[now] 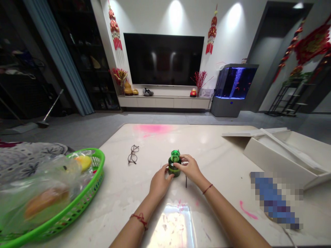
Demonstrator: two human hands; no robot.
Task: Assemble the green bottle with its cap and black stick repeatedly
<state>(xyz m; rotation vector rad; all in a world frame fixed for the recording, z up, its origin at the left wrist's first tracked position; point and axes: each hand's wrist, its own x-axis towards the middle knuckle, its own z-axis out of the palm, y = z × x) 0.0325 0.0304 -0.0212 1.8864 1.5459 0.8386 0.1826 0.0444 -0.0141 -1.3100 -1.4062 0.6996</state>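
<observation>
A small dark green bottle (174,169) with a shiny bright green cap (175,156) stands upright on the white marble-look table (207,148), near its middle. My left hand (160,179) grips the lower left side of the bottle between thumb and fingers. From the right, my right hand (190,167) closes around the upper part, its thumb across the front just below the cap and its fingers behind. A thin dark cord or strip (186,181) lies on the table just under my right hand.
Eyeglasses (132,154) lie left of the bottle. A green basket (99,172) with bagged food fills the left side. On the right are an open white box (281,162) and a pixelated blue object (276,199). Beyond the table stands a TV cabinet (165,102).
</observation>
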